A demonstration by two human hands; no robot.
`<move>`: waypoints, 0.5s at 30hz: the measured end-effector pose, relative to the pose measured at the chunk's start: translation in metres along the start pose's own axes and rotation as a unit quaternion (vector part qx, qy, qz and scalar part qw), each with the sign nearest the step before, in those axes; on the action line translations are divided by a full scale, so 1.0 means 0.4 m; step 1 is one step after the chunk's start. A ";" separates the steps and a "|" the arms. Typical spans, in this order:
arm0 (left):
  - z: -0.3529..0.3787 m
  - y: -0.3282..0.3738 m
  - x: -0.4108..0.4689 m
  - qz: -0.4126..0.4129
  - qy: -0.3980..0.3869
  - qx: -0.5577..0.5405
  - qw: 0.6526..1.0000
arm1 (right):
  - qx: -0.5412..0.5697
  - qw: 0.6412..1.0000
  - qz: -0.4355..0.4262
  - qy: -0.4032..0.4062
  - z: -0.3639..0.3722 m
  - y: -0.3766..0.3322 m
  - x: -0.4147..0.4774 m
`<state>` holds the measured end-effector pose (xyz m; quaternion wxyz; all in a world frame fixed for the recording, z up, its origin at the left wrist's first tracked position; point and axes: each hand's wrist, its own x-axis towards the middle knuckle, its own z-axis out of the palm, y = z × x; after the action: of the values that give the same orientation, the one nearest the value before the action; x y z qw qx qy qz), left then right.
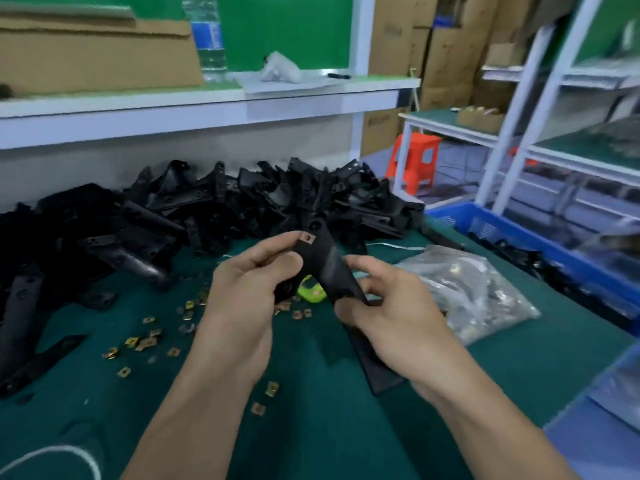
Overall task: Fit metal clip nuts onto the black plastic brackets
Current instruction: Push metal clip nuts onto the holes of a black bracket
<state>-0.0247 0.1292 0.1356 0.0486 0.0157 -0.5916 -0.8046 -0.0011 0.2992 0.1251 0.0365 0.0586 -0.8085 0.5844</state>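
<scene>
Both hands hold one black plastic bracket [332,268] above the green table. My left hand [249,289] grips its upper part, thumb and forefinger close to a brass-coloured metal clip nut [307,238] sitting on the bracket's top corner. My right hand [391,306] grips the bracket's lower edge; the long lower arm of the bracket runs down under that wrist. Several loose clip nuts [145,341] lie scattered on the mat to the left and below my hands. A big heap of black brackets [214,202] fills the back and left of the table.
A clear plastic bag of clip nuts [467,289] lies right of my hands. A small lime-green object [311,289] sits under the bracket. A blue crate [540,247] holding black parts stands at the right edge. A shelf with cardboard and a water bottle [207,39] runs behind.
</scene>
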 end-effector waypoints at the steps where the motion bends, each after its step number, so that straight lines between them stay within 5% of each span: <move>1: 0.058 -0.010 0.004 -0.020 -0.024 0.014 0.999 | 0.031 0.999 0.024 0.015 -0.058 -0.004 -0.027; 9: 0.548 -0.146 0.048 -0.229 -0.270 0.060 0.933 | 0.145 0.959 0.194 0.150 -0.472 0.107 -0.143; 15: 0.784 -0.286 0.134 -0.308 -0.285 0.162 0.893 | 0.220 0.895 0.304 0.241 -0.647 0.254 -0.086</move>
<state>-0.1108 0.4557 0.1221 -0.3753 -0.0253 -0.6678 -0.6423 0.0166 0.5782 0.1066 0.0370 -0.3259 -0.6040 0.7264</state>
